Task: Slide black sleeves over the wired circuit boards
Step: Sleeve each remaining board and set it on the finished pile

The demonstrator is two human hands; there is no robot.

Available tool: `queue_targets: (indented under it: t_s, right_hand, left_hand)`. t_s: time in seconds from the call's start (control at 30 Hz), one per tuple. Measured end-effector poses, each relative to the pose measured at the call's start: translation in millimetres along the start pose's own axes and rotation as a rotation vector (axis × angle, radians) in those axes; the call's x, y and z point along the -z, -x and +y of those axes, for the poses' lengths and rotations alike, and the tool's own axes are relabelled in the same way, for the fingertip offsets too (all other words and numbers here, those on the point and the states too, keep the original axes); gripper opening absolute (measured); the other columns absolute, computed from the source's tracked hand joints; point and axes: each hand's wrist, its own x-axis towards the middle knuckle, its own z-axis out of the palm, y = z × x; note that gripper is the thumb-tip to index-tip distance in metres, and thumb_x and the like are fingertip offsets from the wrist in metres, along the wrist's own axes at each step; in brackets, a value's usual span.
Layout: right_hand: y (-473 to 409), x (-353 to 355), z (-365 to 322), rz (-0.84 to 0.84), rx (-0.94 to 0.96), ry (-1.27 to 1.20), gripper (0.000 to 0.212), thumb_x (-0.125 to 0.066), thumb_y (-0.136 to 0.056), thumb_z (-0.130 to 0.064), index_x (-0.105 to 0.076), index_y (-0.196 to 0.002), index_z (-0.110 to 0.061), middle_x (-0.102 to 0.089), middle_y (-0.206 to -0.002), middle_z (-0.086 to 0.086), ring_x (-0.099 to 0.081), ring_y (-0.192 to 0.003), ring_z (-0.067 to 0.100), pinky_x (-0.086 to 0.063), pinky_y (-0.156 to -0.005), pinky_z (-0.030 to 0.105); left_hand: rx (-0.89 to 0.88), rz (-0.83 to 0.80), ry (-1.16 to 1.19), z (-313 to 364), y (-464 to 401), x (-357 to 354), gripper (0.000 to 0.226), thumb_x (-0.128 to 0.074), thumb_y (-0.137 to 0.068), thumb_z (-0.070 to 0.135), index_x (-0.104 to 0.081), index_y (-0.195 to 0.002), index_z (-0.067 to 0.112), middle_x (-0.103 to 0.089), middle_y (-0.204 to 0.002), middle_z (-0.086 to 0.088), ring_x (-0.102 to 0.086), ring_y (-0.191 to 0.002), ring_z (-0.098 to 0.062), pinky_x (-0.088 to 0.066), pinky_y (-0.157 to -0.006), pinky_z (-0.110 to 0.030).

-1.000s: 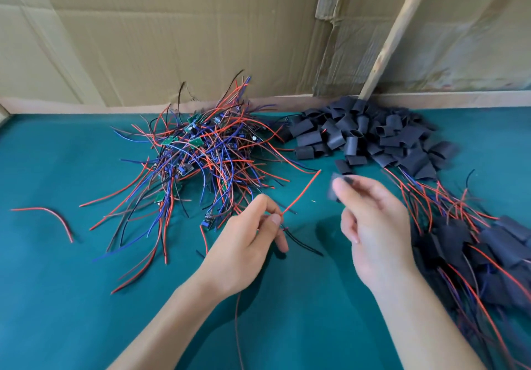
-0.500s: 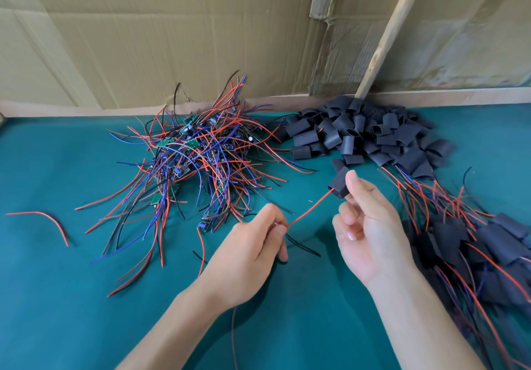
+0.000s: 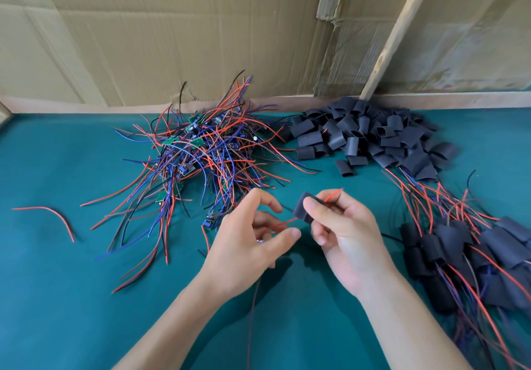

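Observation:
My right hand (image 3: 342, 231) pinches a black sleeve (image 3: 304, 208) between thumb and fingers. A red wire (image 3: 333, 195) runs through the sleeve and sticks out past its far end. My left hand (image 3: 247, 243) holds the same wired circuit board by its wires just left of the sleeve; the board itself is hidden in my fingers. A tangle of unsleeved wired circuit boards (image 3: 201, 154) lies behind my left hand. Loose black sleeves (image 3: 367, 137) are heaped at the back right. Sleeved boards (image 3: 471, 257) are piled at the right.
Everything lies on a teal table cover (image 3: 86, 298). Cardboard sheets (image 3: 143, 30) wall off the back edge, and a wooden stick (image 3: 393, 33) leans there. A single red wire (image 3: 54, 217) lies alone at the left.
My right hand brought the sleeve down toward my left hand, and the red wire has passed through the sleeve and out its far end. Both hands are closer together.

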Motion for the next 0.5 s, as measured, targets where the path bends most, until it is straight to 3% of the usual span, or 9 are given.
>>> queue_targets:
  t_s: [0.13, 0.23, 0.37, 0.5]
  right_hand:
    - [-2.6, 3.1, -8.8, 0.058, 0.067, -0.131, 0.02, -0.075, -0.072, -0.008, -0.058, -0.075, -0.017, -0.06, -0.063, -0.005, -0.042, -0.045, 0.005, -0.034, -0.044, 0.015]
    - [-5.4, 9.1, -14.8, 0.127, 0.06, -0.24, 0.021, -0.074, -0.074, -0.009, -0.057, -0.076, -0.02, -0.05, -0.062, -0.007, -0.04, -0.046, 0.004, -0.033, -0.045, 0.014]
    - [-6.0, 10.9, -14.6, 0.13, 0.045, -0.278, 0.02, -0.075, -0.075, -0.011, -0.058, -0.075, -0.022, -0.05, -0.058, -0.007, -0.043, -0.046, 0.004, -0.034, -0.044, 0.016]
    - [-1.7, -0.9, -1.1, 0.037, 0.072, -0.129, 0.023, -0.078, -0.072, -0.012, -0.056, -0.08, -0.016, -0.063, -0.065, -0.003, -0.048, -0.048, 0.01, -0.04, -0.046, 0.019]
  left_hand:
    - [0.094, -0.066, 0.108, 0.2, -1.6, 3.8, 0.044, -0.084, -0.074, 0.023, -0.055, -0.105, 0.033, -0.077, -0.097, -0.006, -0.061, -0.067, -0.021, -0.052, -0.056, -0.028]
    - [0.138, -0.023, 0.176, -0.5, -3.4, 6.4, 0.042, -0.086, -0.069, 0.014, -0.062, -0.101, 0.025, -0.077, -0.1, -0.012, -0.072, -0.079, -0.029, -0.059, -0.072, -0.03]
    - [0.16, 0.016, 0.238, 1.2, -5.0, 5.7, 0.031, -0.089, -0.071, 0.002, -0.07, -0.092, 0.012, -0.075, -0.097, -0.021, -0.071, -0.077, -0.023, -0.056, -0.066, -0.026]
    - [0.137, 0.019, 0.285, 5.2, -4.6, 4.3, 0.021, -0.085, -0.071, 0.011, -0.075, -0.089, 0.015, -0.075, -0.095, -0.015, -0.07, -0.076, -0.025, -0.054, -0.064, -0.025]
